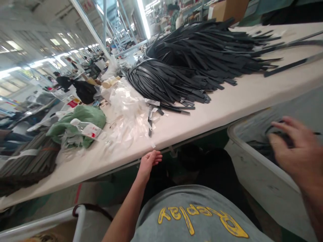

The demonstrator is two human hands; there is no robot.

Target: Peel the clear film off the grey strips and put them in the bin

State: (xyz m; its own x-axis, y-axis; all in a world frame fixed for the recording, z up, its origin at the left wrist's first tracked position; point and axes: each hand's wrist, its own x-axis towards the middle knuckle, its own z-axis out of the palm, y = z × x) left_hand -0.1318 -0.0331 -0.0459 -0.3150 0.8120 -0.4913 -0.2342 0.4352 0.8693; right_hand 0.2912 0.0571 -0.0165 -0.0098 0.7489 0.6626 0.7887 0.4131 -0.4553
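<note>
My left hand (150,160) is at the table's front edge, its fingers curled together; whether anything small is in them I cannot make out. A small clear plastic scrap (153,145) lies just above it on the edge. At the right, my right hand (296,144), blurred by motion, is over a white bin (252,153). Its fingers are bent around a black strap (285,136), part of which loops out past the fingertips. More dark straps (262,149) show in the bin, partly hidden by the hand. A big pile of black straps (191,60) lies across the pale table (212,116).
Clear plastic wrappers (128,104) are heaped left of the pile. A plastic bottle (87,128) rests on green cloth (85,114), beside a bundle of dark strips (30,158). A white-framed cart (80,218) stands lower left. A cardboard box (228,11) and co-workers are behind.
</note>
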